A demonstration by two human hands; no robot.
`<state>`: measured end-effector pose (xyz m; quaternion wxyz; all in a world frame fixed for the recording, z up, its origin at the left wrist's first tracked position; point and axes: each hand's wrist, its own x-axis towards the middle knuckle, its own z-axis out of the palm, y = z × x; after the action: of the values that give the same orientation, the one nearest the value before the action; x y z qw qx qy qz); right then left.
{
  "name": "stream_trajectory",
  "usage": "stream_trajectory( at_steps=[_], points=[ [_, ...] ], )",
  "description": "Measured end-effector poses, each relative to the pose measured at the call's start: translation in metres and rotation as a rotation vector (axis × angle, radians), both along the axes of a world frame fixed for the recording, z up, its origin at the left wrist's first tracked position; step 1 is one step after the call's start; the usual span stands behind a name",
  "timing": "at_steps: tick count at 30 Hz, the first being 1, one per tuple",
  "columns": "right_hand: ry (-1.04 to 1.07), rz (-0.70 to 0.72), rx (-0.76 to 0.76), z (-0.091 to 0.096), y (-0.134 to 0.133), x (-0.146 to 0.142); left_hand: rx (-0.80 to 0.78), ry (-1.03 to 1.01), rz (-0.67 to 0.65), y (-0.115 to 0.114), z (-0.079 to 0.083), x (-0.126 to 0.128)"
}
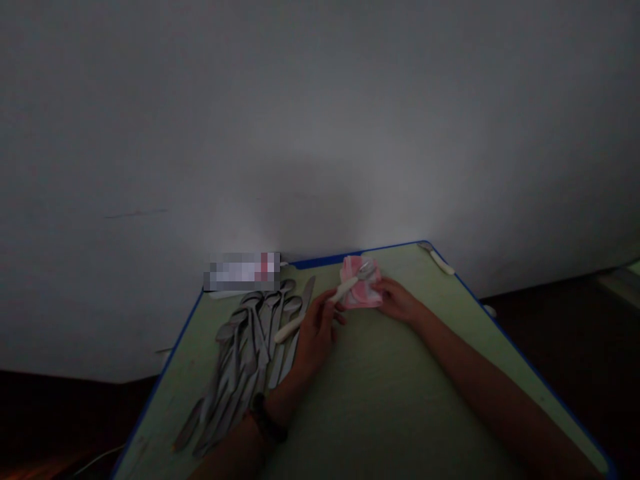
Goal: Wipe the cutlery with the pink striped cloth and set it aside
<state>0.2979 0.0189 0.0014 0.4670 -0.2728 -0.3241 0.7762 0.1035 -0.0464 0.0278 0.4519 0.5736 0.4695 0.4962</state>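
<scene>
My left hand [315, 333] is closed on the white handle of a spoon [345, 289], whose metal bowl rests against a pink cloth [361, 291]. My right hand [397, 300] grips that pink cloth from the right side, on the pale green table [380, 393]. A dark band sits on my left wrist. Just left of my left hand lies a pile of several metal spoons and knives [250, 360].
Another white-handled utensil [440, 259] lies at the table's far right corner. The table has a blue edge [330, 259] and stands against a plain grey wall. A blurred small object [243, 271] sits at the far left corner. The floor around is dark.
</scene>
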Motion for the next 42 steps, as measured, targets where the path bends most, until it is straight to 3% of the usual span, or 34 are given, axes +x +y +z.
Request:
stream_trajectory(
  at_steps=[5,9,21,27,32,37,42],
  points=[
    [0.095,-0.052,-0.025,0.002,0.003,-0.001,-0.128,0.081,-0.079,-0.001,0.001,0.002],
    [0.024,-0.107,-0.015,0.002,0.002,-0.004,-0.186,0.179,-0.132,0.000,0.001,0.004],
    [-0.092,-0.053,0.022,0.004,-0.004,-0.005,-0.128,0.223,-0.202,0.000,-0.001,0.002],
    [0.052,-0.306,-0.072,0.001,0.006,-0.007,-0.097,0.265,-0.171,0.002,-0.004,0.002],
    [0.020,-0.436,0.011,0.001,0.007,-0.009,-0.084,0.304,-0.150,0.002,-0.004,0.002],
    [-0.085,-0.373,0.087,0.003,0.001,-0.009,-0.056,0.340,-0.223,-0.001,-0.003,0.001],
    [-0.141,-0.280,0.036,0.004,0.000,-0.007,-0.048,0.340,-0.250,-0.002,-0.003,0.000]
  ],
)
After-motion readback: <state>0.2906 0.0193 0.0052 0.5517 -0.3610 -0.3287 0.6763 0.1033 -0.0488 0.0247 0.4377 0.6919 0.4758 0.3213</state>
